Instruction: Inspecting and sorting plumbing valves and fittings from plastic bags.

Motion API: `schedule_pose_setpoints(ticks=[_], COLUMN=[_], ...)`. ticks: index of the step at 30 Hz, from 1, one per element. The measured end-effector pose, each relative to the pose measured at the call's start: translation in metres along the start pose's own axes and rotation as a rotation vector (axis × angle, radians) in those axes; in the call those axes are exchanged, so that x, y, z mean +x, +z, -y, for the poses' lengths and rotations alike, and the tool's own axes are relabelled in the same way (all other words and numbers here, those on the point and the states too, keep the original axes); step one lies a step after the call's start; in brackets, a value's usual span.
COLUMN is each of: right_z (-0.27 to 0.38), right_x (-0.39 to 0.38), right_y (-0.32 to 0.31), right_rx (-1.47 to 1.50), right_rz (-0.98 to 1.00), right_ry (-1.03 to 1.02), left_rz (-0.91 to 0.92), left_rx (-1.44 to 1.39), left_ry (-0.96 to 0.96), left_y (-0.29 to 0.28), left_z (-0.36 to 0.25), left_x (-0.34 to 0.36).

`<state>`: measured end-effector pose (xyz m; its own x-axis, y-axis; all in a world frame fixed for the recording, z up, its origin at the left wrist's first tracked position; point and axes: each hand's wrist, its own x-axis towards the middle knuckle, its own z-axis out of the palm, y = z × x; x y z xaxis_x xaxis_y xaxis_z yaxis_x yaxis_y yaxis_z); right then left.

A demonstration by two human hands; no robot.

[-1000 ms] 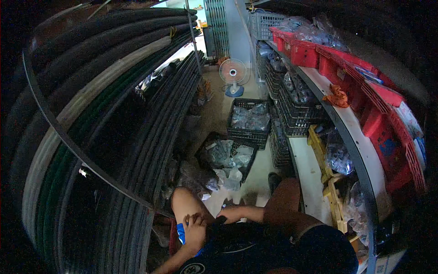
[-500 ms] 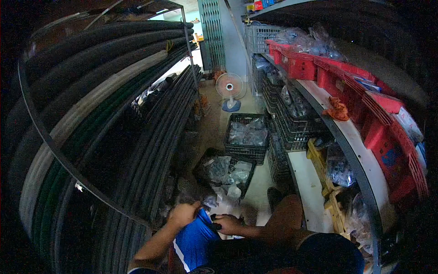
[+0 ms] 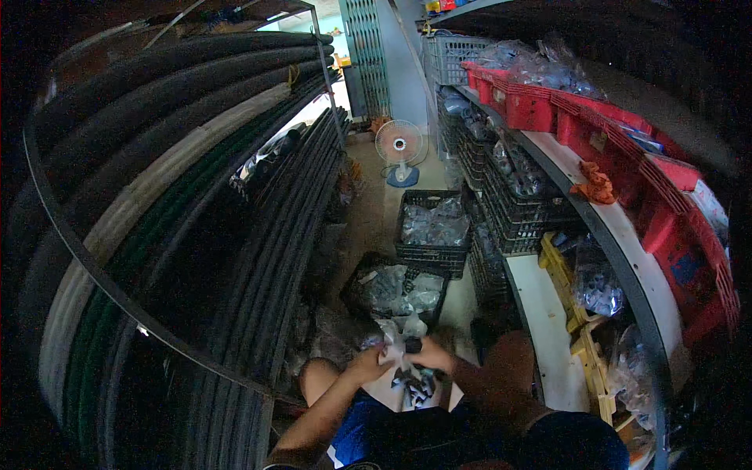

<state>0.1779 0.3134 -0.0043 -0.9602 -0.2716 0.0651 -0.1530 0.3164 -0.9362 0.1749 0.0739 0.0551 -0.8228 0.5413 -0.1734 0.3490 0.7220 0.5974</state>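
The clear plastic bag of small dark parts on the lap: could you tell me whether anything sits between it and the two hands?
Nothing visible does. The left hand and right hand both grip the top of the clear plastic bag directly.

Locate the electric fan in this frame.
In the head view, the electric fan stands on the floor up the aisle, just above centre, beyond the black crate of bagged parts, between the pipe rack and shelves.

I see long black pipes (image 3: 157, 196) racked on my left, a standing fan (image 3: 399, 149) down the aisle, black crates (image 3: 433, 227) of bagged fittings, and red bins (image 3: 595, 125) along the right shelf.
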Motion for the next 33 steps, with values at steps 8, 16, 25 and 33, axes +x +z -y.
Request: schedule_pose_setpoints(ticks=[8,16,25,33], right_z=[0.080,0.007,-0.015,-0.014], right_x=[0.046,0.063,0.092,0.081], right_y=[-0.087,-0.066,-0.075,-0.090], right_rx=[0.125,-0.130,-0.063,0.004], right_rz=[-0.218,-0.126,-0.253,-0.030], right_ry=[-0.025,-0.094,0.239,-0.208], left_rz=[0.084,0.219,0.181,0.198], left_rx=[-1.273,-1.345,-1.456,-1.440], left_ry=[-0.065,-0.237,-0.416,-0.528], left_y=[-0.013,0.030,0.042,0.040], left_z=[-0.043,-0.010,-0.001,0.014], left_x=[0.101,0.134,0.166,0.186])
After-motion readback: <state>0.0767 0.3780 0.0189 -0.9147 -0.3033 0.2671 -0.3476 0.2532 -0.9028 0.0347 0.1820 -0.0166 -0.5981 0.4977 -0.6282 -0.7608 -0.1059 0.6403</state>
